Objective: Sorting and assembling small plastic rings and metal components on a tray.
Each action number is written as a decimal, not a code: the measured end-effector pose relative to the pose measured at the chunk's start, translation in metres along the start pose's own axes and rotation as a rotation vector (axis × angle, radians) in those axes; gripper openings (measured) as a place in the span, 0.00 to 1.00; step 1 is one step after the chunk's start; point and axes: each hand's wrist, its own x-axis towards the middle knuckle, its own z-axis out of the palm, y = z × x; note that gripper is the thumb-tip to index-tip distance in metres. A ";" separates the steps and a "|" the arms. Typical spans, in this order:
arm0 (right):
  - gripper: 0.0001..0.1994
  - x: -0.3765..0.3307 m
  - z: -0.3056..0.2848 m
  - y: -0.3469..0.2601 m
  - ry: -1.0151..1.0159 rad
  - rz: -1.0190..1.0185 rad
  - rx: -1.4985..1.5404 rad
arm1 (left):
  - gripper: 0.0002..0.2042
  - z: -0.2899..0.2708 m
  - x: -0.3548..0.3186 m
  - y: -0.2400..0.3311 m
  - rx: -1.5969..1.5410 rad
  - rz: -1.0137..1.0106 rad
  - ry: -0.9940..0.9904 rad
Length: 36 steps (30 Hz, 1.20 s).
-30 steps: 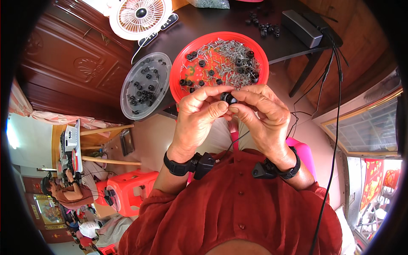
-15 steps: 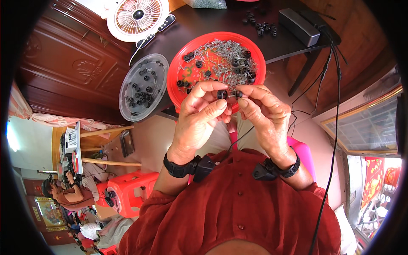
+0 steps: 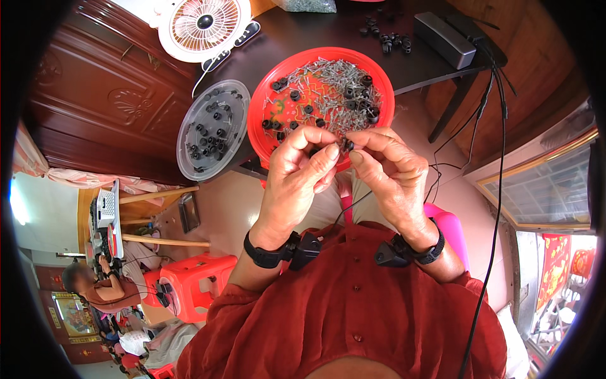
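Before my chest, over the near rim of a red tray (image 3: 257, 136), both hands meet at the fingertips. My left hand (image 3: 291, 183) is closed, thumb and forefinger pinching a small black round part (image 3: 346, 145). My right hand (image 3: 398, 174) grips the same spot from the other side, so the part is mostly hidden between the fingers. Another dark piece shows among my left fingers, too covered to make out. Inside the tray lie a heap of thin silvery screws or pins (image 3: 341, 76) and several black round parts (image 3: 295, 96).
To the left, a clear round lid or tray (image 3: 187, 142) holds several black parts. On the dark table (image 3: 278, 31) are a white fan (image 3: 205, 22), a grey-black box (image 3: 445, 41) with cables and loose black pieces (image 3: 394, 43). A red stool (image 3: 196, 287) and another person (image 3: 104, 284) are at left.
My fingertips have drawn together, and the black pieces, which showed apart in each hand, are now brought against each other and mostly covered.
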 end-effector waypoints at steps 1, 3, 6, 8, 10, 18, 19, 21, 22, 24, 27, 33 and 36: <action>0.11 0.000 0.001 0.000 -0.006 -0.001 0.011 | 0.06 -0.001 0.000 0.000 0.021 0.004 -0.005; 0.11 0.000 0.003 -0.001 0.012 0.007 -0.024 | 0.05 -0.001 -0.001 0.000 0.043 0.010 -0.010; 0.10 -0.002 0.007 -0.002 0.070 0.064 0.023 | 0.05 -0.002 -0.001 0.000 0.070 0.008 -0.003; 0.10 -0.003 0.007 -0.002 0.108 0.114 0.106 | 0.05 -0.003 0.000 0.001 0.101 0.012 -0.014; 0.10 -0.001 0.005 0.001 0.049 -0.003 0.040 | 0.05 -0.002 0.000 0.002 0.073 -0.002 -0.013; 0.09 0.001 0.004 0.003 0.028 -0.076 -0.071 | 0.05 -0.004 -0.001 0.000 0.045 -0.007 -0.012; 0.09 0.000 0.005 0.003 0.047 -0.020 -0.035 | 0.06 -0.004 0.000 0.001 0.043 -0.026 -0.023; 0.09 0.002 0.004 0.007 0.059 -0.048 -0.043 | 0.06 -0.004 0.001 0.002 0.043 -0.047 -0.032; 0.08 0.002 0.003 0.008 0.070 -0.080 -0.054 | 0.08 -0.004 0.002 0.002 -0.017 -0.066 -0.027; 0.08 0.000 0.002 0.006 0.073 -0.048 -0.005 | 0.10 -0.004 0.001 0.004 -0.077 -0.085 -0.020; 0.08 -0.001 0.000 0.006 0.069 -0.016 0.050 | 0.16 -0.004 0.001 0.007 -0.051 -0.094 -0.057; 0.08 0.000 -0.001 0.006 -0.002 -0.017 0.078 | 0.15 -0.005 0.002 0.011 0.072 -0.068 -0.093; 0.08 -0.001 -0.001 0.004 0.000 -0.017 0.060 | 0.14 -0.006 0.002 0.011 0.144 0.011 -0.081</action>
